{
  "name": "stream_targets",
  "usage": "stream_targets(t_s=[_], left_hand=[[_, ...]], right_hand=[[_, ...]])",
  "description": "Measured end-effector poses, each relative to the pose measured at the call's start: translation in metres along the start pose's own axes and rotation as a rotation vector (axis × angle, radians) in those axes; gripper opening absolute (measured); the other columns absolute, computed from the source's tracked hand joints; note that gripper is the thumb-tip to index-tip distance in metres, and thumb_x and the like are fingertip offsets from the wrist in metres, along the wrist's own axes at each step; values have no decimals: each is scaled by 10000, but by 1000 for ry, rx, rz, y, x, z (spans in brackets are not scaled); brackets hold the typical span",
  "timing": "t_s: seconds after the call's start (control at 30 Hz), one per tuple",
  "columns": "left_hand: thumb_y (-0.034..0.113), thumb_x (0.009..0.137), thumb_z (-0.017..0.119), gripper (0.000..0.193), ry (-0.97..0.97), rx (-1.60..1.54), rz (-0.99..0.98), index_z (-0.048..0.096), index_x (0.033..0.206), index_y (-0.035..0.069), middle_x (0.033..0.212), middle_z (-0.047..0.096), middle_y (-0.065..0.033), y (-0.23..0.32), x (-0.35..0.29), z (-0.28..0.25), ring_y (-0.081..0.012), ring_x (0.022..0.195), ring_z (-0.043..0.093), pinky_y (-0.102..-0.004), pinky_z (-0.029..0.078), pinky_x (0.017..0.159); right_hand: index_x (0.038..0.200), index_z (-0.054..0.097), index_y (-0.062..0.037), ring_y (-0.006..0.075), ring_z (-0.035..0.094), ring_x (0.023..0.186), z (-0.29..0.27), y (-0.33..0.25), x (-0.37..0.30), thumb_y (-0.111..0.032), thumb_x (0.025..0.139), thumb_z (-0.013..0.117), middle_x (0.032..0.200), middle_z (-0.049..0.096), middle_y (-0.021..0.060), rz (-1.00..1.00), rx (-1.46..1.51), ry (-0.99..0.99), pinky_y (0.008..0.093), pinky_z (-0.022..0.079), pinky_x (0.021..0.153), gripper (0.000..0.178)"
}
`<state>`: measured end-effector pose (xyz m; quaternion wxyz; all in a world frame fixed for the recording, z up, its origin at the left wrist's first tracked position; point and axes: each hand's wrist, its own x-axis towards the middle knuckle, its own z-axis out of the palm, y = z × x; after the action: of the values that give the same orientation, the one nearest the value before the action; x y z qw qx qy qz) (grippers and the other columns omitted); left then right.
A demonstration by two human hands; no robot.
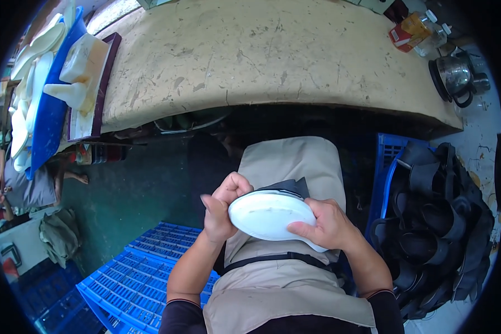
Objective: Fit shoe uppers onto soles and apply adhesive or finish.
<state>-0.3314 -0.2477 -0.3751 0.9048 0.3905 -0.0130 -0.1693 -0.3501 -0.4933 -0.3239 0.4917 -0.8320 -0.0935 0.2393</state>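
Note:
Over my apron-covered lap I hold a white, sole-shaped piece (270, 216), its broad flat face turned up toward me. A black shoe upper (290, 187) shows along its far edge, partly hidden behind it. My right hand (335, 224) grips the right end, with the thumb lying across the white face and the fingers behind. At the left end, my left hand (221, 210) has its fingers curled in at the edge where white and black meet. Its thumb sticks out to the left, and what its fingertips pinch is partly hidden.
Ahead stands a worn beige workbench (250, 61). White sole-shaped pieces fill a blue bin (53, 111) at left, beside a whitish container (83, 58). Black uppers (428, 228) heap at right; a blue crate (150, 278) is lower left. Bottles (412, 33) and a metal pot (453, 78) stand far right.

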Motion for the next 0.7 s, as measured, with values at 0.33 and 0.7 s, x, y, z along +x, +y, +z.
stream_targets(t_s=[0.33, 0.7], left_hand=[[480, 875, 640, 697, -206, 628, 4, 666, 1228, -122, 999, 735, -281, 5, -11, -6, -261, 653, 709, -269, 528, 579], [281, 834, 629, 570, -305, 550, -109, 666, 1262, -95, 972, 745, -265, -3, -16, -25, -247, 650, 694, -260, 519, 583]], right_hand=[[830, 653, 70, 339, 659, 553, 9, 9, -7, -422, 872, 769, 712, 701, 196, 83, -54, -144, 368, 526, 562, 508], [895, 684, 60, 299, 662, 603, 18, 27, -4, -352, 833, 798, 745, 699, 181, 119, -71, -252, 329, 537, 604, 432]])
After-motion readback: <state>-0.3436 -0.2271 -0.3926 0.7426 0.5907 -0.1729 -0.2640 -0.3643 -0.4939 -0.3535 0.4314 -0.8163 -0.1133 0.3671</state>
